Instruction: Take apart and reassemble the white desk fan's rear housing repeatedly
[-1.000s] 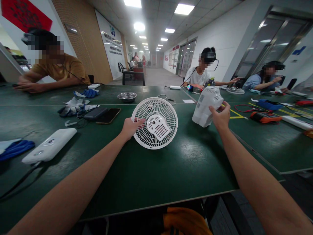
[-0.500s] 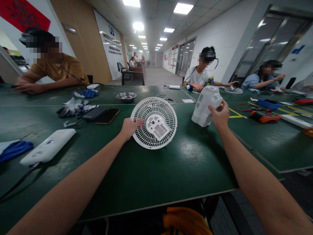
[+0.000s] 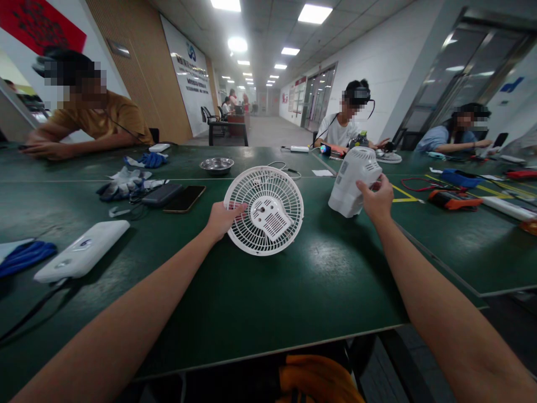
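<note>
The grille (image 3: 271, 217) is grasped near its rim by the left hand (image 3: 220, 220), the shell (image 3: 351, 182) by the right hand (image 3: 376, 197); both are held apart over the bench (image 3: 319, 296). Separate handling of two parts seems in hand; a firm grip on each is called for by any next move.
</note>
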`<control>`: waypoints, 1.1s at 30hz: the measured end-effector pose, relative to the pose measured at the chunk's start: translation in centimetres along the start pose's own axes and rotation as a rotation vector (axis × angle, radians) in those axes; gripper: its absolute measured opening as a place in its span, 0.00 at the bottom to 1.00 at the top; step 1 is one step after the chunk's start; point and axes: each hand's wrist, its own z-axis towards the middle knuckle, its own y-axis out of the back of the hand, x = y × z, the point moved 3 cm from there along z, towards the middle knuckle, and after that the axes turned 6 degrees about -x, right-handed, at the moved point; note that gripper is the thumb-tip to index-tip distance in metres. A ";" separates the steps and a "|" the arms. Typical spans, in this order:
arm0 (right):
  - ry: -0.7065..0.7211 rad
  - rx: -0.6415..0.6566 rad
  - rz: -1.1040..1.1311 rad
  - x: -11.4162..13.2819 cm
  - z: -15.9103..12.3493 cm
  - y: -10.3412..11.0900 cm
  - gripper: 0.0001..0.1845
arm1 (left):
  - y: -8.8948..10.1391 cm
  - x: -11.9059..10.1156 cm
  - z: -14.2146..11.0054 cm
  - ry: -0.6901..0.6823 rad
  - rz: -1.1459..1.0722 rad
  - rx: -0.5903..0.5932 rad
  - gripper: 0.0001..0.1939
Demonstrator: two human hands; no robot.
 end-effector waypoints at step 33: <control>0.099 0.010 0.083 0.7 -0.1 -0.1 0.39 | 0.0 0.0 0.1 -0.017 -0.016 0.001 0.12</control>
